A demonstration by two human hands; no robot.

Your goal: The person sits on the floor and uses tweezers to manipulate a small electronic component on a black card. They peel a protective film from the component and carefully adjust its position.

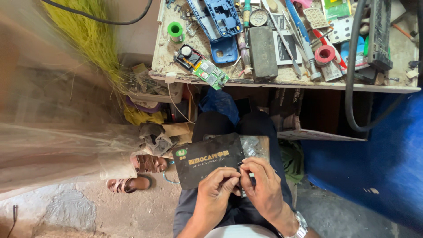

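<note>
Both hands are down in the lap, left hand (216,189) and right hand (262,189) pinched together on a tiny dark part (241,169) (too small to tell what it is). Fingers of both look closed tight around it. It sits right at the edge of the black pouch (207,161) on the knees. The circuit board (203,67) and blue phone shell (220,26) lie opened up on the tabletop (396,83), so I'd guess this is mid-job, nothing reassembled.

Two hands, the left hand (215,190) and the right hand (263,188), one black packet (207,161), two sandals (149,163), one green circuit board (210,73) and two tape rolls (175,30) are counted.
</note>
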